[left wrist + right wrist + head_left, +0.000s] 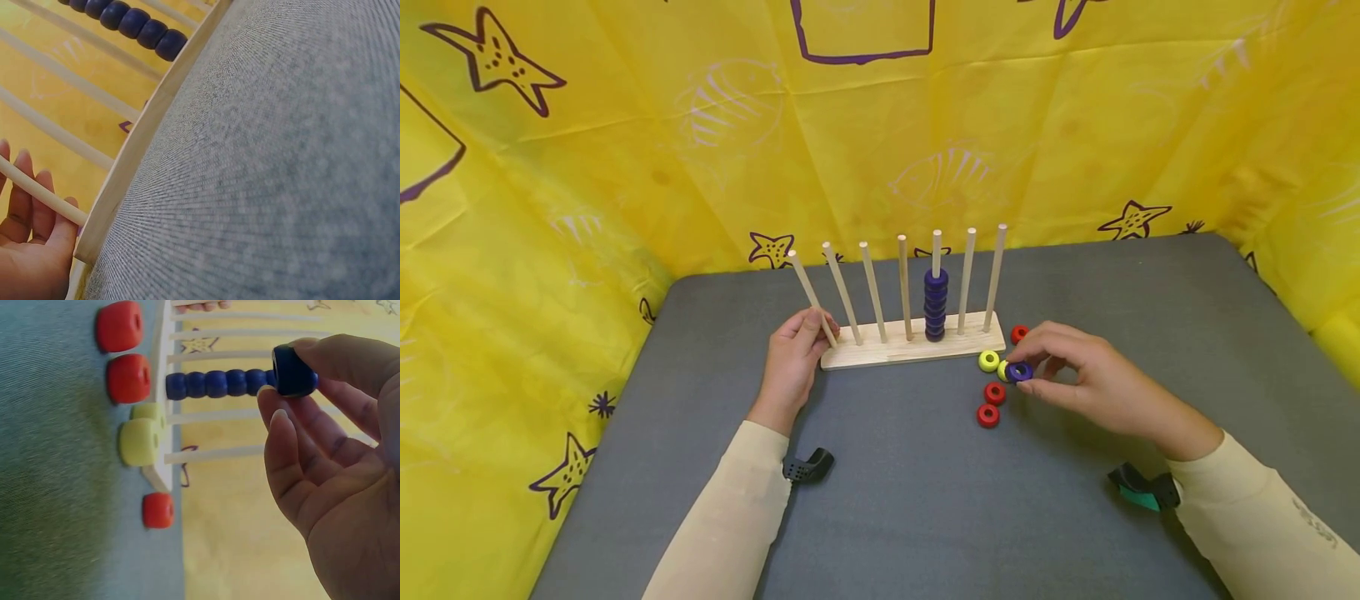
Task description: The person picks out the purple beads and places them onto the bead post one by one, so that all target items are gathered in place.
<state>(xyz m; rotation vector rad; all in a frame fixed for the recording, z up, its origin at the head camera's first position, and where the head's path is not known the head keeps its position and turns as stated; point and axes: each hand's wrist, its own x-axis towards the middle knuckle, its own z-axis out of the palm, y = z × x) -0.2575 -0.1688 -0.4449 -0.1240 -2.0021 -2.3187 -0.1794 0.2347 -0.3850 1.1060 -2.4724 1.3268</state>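
Observation:
A wooden peg stand (917, 340) with a row of upright pegs rests on the grey table. Its left end is held by my left hand (793, 358), whose fingers lie around the leftmost peg (47, 199) near the base. Dark blue beads (936, 305) are stacked on one peg right of the middle. My right hand (1090, 375) pinches another dark blue bead (294, 372) between thumb and fingertips, in front of the stand's right end. This bead is off the table, with its hole visible in the head view.
Yellow beads (988, 361) and red beads (988, 416) lie loose by the stand's right end. One red bead (1019, 334) sits farther back, beside my right fingers. A yellow printed cloth (850, 150) hangs behind and along the table's sides.

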